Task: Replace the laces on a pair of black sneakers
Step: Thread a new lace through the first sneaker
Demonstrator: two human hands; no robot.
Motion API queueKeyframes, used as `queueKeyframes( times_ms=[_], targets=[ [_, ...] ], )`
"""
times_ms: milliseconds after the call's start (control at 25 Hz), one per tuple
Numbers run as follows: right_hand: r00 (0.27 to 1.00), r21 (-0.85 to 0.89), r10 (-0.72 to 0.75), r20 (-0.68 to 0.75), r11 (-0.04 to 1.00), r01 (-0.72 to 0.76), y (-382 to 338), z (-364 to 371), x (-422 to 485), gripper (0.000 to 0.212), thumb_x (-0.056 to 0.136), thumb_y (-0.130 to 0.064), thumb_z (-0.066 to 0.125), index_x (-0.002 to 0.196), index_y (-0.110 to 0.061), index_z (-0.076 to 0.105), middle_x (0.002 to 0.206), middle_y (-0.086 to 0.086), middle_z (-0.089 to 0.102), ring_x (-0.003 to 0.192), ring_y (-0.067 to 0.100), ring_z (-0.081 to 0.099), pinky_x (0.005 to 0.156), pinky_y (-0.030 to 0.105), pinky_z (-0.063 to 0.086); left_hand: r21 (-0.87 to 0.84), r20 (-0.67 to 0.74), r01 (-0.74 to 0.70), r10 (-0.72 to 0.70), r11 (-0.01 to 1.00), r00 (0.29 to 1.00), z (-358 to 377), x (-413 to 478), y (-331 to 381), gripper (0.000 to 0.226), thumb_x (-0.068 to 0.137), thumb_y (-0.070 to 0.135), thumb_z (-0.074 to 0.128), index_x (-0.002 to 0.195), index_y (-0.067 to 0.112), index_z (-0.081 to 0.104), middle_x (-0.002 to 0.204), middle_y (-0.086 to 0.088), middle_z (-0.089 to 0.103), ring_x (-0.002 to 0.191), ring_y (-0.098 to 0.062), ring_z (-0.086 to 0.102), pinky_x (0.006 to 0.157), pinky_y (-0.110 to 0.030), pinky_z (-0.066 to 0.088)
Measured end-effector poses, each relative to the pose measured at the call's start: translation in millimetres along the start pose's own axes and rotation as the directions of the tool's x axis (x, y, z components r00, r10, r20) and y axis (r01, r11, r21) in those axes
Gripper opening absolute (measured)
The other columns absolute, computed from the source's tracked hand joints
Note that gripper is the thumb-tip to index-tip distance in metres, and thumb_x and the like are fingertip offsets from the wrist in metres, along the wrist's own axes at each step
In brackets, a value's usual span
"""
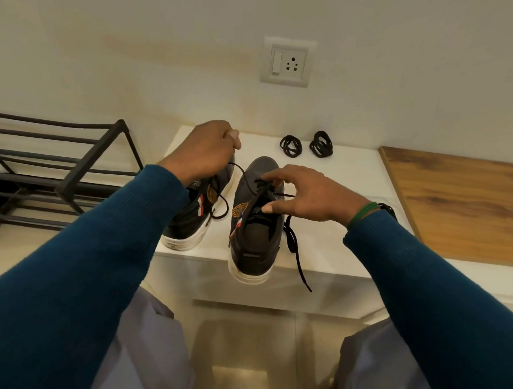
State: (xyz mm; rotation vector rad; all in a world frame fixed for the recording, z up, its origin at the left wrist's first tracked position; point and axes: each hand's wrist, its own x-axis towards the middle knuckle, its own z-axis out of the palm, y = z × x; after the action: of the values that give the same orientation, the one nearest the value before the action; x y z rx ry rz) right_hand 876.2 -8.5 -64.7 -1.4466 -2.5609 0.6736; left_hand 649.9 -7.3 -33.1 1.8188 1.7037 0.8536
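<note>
Fingers grip lace; sneaker heel overhangs shelf edge.

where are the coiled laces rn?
Head view, right of centre: two coiled laces lie on the white shelf, beyond the right-hand sneaker, below the wall socket.
</note>
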Motion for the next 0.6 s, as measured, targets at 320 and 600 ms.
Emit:
queueKeyframes(
  times_ms=[320, 600],
  targets=[
    [0.982, 0.115, 0.137, 0.134, 0.982, -0.152, 18, 0, -13, 0.046, 0.086, -0.045, 0.073, 0.122, -0.020, 0.062, 0.093, -0.004, 0.070, 0.085, 0.009, 0.067, 0.077, 0.027, 0.050, 0.171, 0.222, -0.098, 0.059, 0.980, 0.973, 17, -1, -9, 0.024, 0.103, 0.033, 0.050, 0.106, 0.025, 0.072, 0.079, 0.009, 0.069, 0.074, 0.000, 0.064, 0.066, -0.021, 0.043],
    [0.936, 0.381, 0.304, -0.175, 0.898, -0.221, 28, -13, -17, 0.013, 0.098, -0.023, 0.060, 0.098, -0.015, 0.070, 0.083, 0.004, 0.071, 0.073, 0.013, 0.071, 0.067, 0.027, 0.060, 0.281, 0.359, -0.088, -0.020, 0.956, 0.933, 26, 2, -12, 0.020, 0.101, 0.031, 0.056, 0.109, 0.023, 0.073, 0.080, 0.010, 0.071, 0.070, 0.000, 0.063, 0.057, -0.016, 0.042]
  ],
)
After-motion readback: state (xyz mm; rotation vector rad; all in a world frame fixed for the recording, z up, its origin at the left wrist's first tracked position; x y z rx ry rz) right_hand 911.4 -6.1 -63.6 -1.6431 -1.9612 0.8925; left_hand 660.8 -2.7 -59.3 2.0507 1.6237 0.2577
